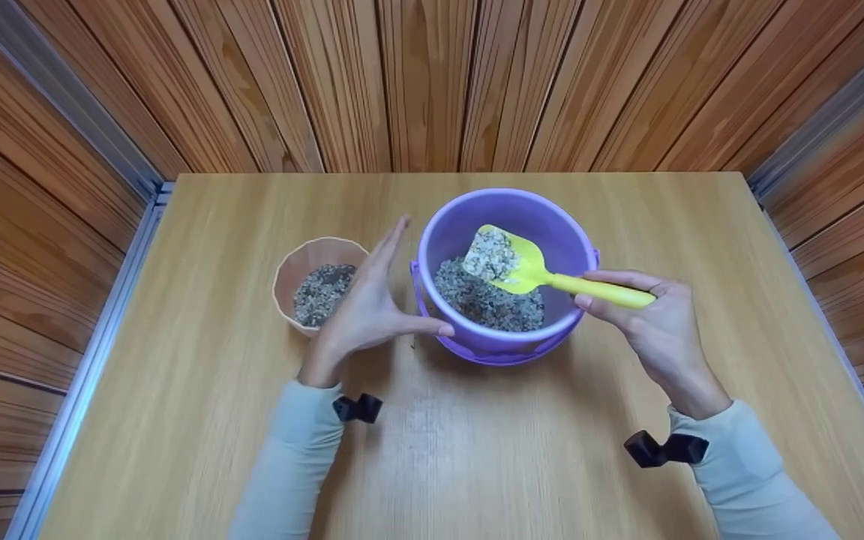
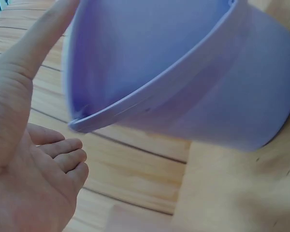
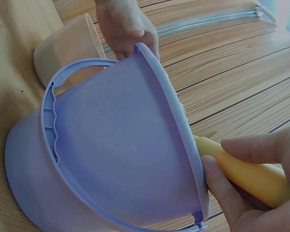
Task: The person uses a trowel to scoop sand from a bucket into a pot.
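A purple bucket (image 1: 503,352) stands on the table with grey gravel (image 1: 488,300) in its bottom. My right hand (image 1: 653,315) grips the handle of a yellow toy shovel (image 1: 597,289), its blade over the bucket's opening and heaped with pale gravel (image 1: 492,255). My left hand (image 1: 372,307) is spread with thumb and fingers apart, the thumb tip right at the bucket's left rim. In the left wrist view the left palm (image 2: 34,188) faces the bucket and holds nothing. Left of that hand stands a peach pot (image 1: 293,259) with similar gravel inside, partly hidden by the hand.
The bucket's purple carry handle (image 3: 50,121) hangs down on its near side. Beneath everything is a light wooden table (image 1: 432,450). Wood-panelled walls (image 1: 432,90) enclose the back and sides, with a metal rail (image 1: 87,360) along the left edge.
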A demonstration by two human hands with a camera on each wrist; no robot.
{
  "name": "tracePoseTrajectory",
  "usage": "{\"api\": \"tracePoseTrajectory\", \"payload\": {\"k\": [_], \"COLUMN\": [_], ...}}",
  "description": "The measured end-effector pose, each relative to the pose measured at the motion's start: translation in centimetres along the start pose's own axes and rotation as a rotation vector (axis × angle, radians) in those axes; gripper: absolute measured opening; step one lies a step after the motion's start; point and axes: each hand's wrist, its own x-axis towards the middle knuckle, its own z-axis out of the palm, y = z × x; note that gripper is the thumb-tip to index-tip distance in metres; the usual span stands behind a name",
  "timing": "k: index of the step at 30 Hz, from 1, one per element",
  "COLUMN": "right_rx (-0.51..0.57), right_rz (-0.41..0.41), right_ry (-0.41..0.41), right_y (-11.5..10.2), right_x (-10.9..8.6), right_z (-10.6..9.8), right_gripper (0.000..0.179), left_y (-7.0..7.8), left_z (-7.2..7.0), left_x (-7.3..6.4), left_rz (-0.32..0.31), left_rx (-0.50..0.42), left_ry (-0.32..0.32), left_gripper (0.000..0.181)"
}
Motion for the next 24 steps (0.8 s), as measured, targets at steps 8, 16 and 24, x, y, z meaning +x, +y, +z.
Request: {"api": "tracePoseTrajectory", "payload": {"k": [8, 16, 24], "right_rx": [-0.016, -0.033, -0.015], "right_rz": [-0.004, 0.003, 0.015], "right_ry": [-0.013, -0.006, 0.003], "right_y": [-0.2, -0.2, -0.4], "right_x": [-0.2, -0.2, -0.1], "right_z": [-0.1, -0.1, 0.0], "right_gripper": [0.040, 0.042, 0.043], "left_y": [-1.1, -4.2, -7.3], "left_z": [-3.7, -6.9, -7.4], "left_x": [-2.0, -4.3, -6.1], "left_rz": [0.043, -0.133, -0.298], "left_rx": [0.062, 0.032, 0.043], "left_ry": [0.140, 0.203, 0.171], "left_gripper": [0.141, 0.139, 0.140]}}
